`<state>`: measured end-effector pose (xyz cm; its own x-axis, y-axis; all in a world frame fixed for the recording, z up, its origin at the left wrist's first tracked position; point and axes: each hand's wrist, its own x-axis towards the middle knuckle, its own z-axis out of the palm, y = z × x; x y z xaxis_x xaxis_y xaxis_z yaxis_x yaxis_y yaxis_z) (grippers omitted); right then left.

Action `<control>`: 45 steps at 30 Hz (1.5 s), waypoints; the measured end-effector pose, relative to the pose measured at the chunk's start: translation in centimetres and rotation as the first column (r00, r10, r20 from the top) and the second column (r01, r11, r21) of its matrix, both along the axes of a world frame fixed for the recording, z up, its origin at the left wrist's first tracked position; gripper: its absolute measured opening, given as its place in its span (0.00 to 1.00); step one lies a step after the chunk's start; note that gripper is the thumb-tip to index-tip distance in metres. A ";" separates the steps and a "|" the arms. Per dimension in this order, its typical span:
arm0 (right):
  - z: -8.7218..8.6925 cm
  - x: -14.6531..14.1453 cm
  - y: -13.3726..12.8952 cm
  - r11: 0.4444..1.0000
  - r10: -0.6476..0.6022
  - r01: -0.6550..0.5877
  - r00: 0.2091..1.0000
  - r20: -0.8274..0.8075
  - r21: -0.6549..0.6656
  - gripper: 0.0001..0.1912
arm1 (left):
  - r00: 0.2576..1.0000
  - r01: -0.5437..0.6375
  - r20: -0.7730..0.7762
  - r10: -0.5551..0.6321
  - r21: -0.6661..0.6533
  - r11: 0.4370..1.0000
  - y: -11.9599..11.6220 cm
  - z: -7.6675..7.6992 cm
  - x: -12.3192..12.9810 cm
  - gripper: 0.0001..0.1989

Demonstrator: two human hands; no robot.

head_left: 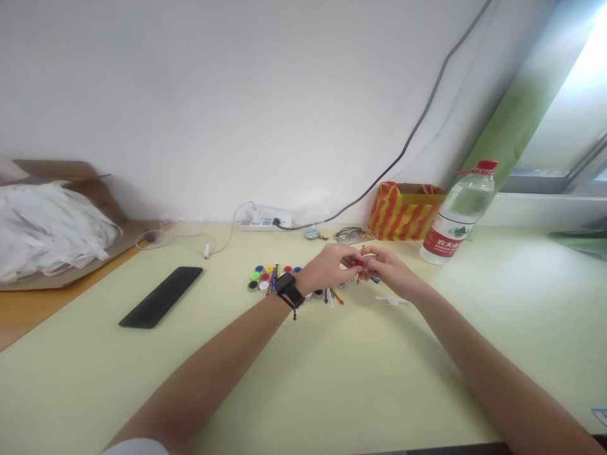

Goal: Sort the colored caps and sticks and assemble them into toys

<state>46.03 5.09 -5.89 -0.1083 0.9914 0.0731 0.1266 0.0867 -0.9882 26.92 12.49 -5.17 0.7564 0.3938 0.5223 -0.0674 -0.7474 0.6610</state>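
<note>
My left hand (331,266), with a black watch (289,289) on its wrist, meets my right hand (387,270) above the table. Fingers of both hands are closed on a small red plastic piece (359,276), whose thin pointed ends stick out above and below the fingertips. Its middle is covered by my fingers. Under and beside my left wrist lie several round colored discs (264,277) and thin arrow-shaped sticks (272,279) in blue, red, black and white. A white plastic piece with thin arms (391,301) rests on the table just below my right hand.
A black flat slab (162,297) lies at left, near a cardboard box (118,237) of white strips. Against the wall are a power strip (266,219) with cables and a red-yellow striped bag (403,215). A large water bottle (458,218) stands right of the bag.
</note>
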 end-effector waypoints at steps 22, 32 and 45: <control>1.6 6.2 -0.9 0.976 0.201 -0.195 0.647 0.735 -0.096 0.13 | 0.892 -0.062 -0.391 0.224 0.387 0.920 2.0 -2.4 -1.6 0.20; 1.7 6.2 -1.5 0.932 0.355 -0.210 0.698 0.621 -0.297 0.08 | 0.865 -0.067 -0.444 0.235 0.361 0.930 2.6 -3.2 -1.5 0.19; -0.6 2.5 0.0 0.999 0.033 -0.014 0.814 0.580 -0.037 0.10 | 0.864 -0.054 -0.465 0.194 0.298 0.953 3.0 -2.4 -1.6 0.17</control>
